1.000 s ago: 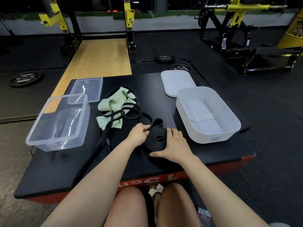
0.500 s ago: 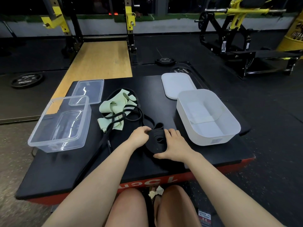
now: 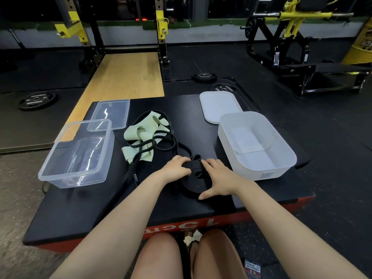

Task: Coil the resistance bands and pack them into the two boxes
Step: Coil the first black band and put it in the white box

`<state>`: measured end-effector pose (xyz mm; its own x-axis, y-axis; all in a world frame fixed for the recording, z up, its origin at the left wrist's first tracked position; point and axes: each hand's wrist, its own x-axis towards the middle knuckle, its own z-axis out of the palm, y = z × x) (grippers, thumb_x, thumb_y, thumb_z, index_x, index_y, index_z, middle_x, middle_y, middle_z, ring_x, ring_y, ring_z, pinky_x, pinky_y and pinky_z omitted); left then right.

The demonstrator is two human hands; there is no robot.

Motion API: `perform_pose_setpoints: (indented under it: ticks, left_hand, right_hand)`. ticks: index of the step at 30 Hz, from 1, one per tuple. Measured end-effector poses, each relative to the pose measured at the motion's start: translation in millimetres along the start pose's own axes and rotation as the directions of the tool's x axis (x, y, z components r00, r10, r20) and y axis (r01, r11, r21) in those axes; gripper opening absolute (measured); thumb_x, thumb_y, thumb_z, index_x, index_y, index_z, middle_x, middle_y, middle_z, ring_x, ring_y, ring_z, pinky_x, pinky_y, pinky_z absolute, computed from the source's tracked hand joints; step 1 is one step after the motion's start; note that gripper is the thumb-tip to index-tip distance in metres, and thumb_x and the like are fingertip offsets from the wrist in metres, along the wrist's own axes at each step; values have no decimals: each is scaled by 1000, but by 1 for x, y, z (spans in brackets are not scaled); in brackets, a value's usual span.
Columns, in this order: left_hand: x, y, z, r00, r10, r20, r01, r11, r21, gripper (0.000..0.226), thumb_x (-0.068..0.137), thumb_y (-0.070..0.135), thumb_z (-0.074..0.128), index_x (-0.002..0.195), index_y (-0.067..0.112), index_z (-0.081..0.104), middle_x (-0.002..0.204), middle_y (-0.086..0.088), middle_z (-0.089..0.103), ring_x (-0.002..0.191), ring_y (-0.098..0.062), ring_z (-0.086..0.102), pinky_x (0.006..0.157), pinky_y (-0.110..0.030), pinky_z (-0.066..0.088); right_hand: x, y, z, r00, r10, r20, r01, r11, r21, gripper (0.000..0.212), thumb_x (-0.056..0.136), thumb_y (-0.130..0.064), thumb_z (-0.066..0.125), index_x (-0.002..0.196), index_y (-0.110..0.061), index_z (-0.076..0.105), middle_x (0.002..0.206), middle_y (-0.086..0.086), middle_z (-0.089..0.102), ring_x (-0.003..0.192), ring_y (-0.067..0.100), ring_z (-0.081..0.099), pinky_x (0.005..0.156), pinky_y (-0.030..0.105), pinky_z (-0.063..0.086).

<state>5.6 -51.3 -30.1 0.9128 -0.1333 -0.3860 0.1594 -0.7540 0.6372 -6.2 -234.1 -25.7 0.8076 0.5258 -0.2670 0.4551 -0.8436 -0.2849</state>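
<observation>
Black padded platform (image 3: 251, 200) as landmark, its red front face printed "15cm", seen upside down. On its right part, white box (image 3: 255, 146), open, with a small grey label on the near wall, too small to read. On its left part, clear box (image 3: 75, 156), likewise open. Behind the white box, white lid (image 3: 218, 106) lying flat; behind the clear box, clear lid (image 3: 109, 113), its near edge overlapping that box's far rim. Between the two boxes, toward the platform's middle, pale green band (image 3: 141, 135) in a loose heap, tangled with a thin black band (image 3: 167, 140). From that heap toward the platform's near left edge, a wider black band (image 3: 135, 178) lettered "KDST" in white. Near the platform's front centre, partly coiled black band (image 3: 194, 178) lying flat between both hands. Left hand (image 3: 177, 166) with fingers curled, pinching the coil's far left edge. Right hand (image 3: 220, 177) spread flat over the coil's right side, thumb stretched along its near rim, fingers pressing down. Compared with half a second ago, hands closer together and the coil gathered tighter, its upper loops bunched beneath the fingertips; boxes, lids and green band unmoved on the platform.
</observation>
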Motion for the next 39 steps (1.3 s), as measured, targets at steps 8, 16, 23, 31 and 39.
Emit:
perform_pose_setpoints:
  ticks: [8, 16, 23, 31, 39]
  left_hand:
    - [3, 2, 3, 994, 81, -80, -80, 997, 10, 61, 81, 42, 67, 134, 19, 45, 134, -1, 46, 122, -17, 47, 103, -31, 39]
    - [-7, 11, -2, 967, 32, 254, -148, 880, 451, 132, 61, 61, 76, 149, 16, -11, 155, -1, 2, 143, -26, 3, 117, -45, 18]
    - [-11, 10, 16, 980, 147, 131, -196, 775, 601, 129, 64, 62, 73, 149, 8, -8, 155, -4, 6, 141, -27, 9, 115, -40, 25]
    - [-12, 2, 14, 970, 225, 91, -236, 780, 580, 125, 63, 63, 72, 150, 11, 0, 153, 0, 14, 137, -25, 18, 113, -38, 29]
    - [-14, 3, 14, 972, 218, 89, -231, 809, 540, 124, 64, 59, 75, 150, 13, -2, 152, -1, 14, 138, -23, 15, 112, -38, 30]
  right_hand:
    - [-9, 7, 6, 997, 56, -60, -47, 988, 144, 122, 66, -58, 77, 152, -11, 4, 156, -1, 13, 143, 17, 11, 117, 31, 19]
    - [-7, 7, 4, 998, 36, -46, -28, 988, 152, 119, 64, -57, 78, 151, -11, 10, 151, -1, 21, 139, 15, 17, 116, 29, 21]
    - [-1, 12, -10, 995, 0, 104, -2, 1000, 18, 124, 68, -44, 81, 151, -11, -6, 157, -1, 4, 144, 19, 7, 117, 32, 18]
    - [24, 10, -30, 978, -106, 179, 156, 943, -294, 138, 58, -58, 81, 150, -24, -16, 157, -6, -22, 145, 16, -18, 121, 38, 5]
    - [30, 17, -30, 972, -130, 195, 176, 956, -236, 135, 55, -59, 82, 151, -25, -6, 157, -8, 2, 134, 19, 37, 108, 34, 37]
